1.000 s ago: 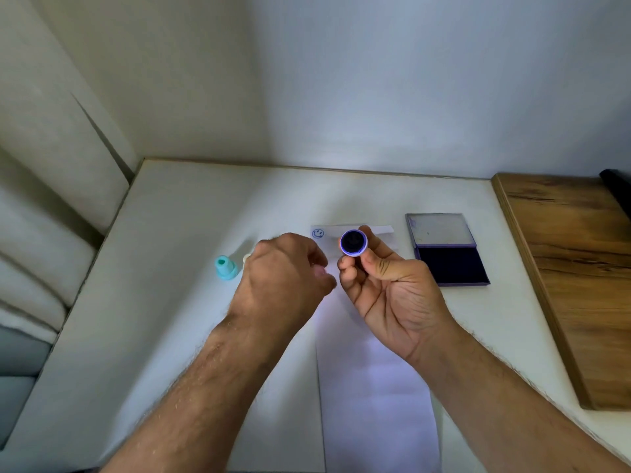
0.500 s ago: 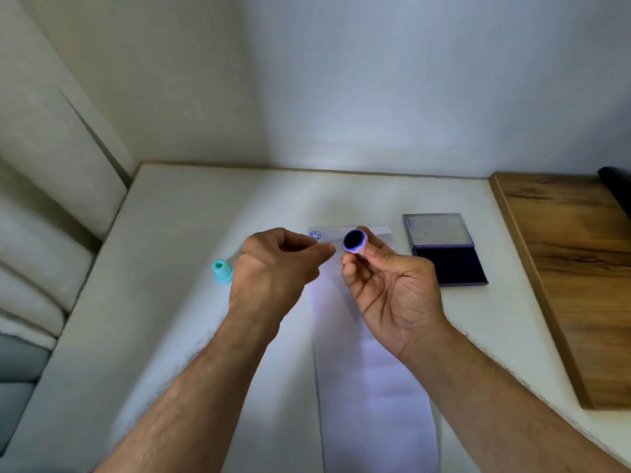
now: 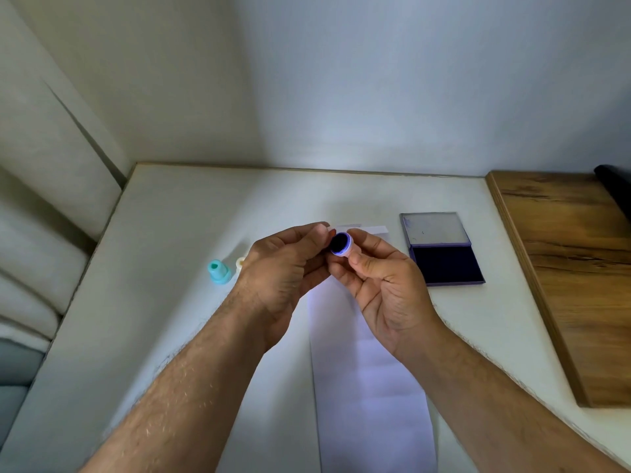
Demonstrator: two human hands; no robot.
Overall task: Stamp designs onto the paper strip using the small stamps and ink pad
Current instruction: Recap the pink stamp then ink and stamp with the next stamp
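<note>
A small round stamp (image 3: 340,244) is held up above the far end of the paper strip (image 3: 370,377), its dark inked face turned toward the camera; it is pinched at its pale body between the thumb and curled fingers of the right hand (image 3: 382,288). The left hand (image 3: 283,268) is brought in against it, fingers curled, the thumb tip at the stamp's rim; whether that hand actually grips the stamp cannot be told. The strip lies flat on the white table (image 3: 164,302), running from near the camera toward the open ink pad (image 3: 444,254), which sits just right of the strip's far end. 2 more stamps stand left of the hands: a teal stamp (image 3: 218,272) and, partly hidden, a cream stamp (image 3: 240,262). The stamp is judged light, rigid and easy to roll between fingertips, so it is best taken by its sides, clear of the wet face, which would smear skin and paper. The strip is judged thin and prone to sliding, so it is best steadied flat while pressed
</note>
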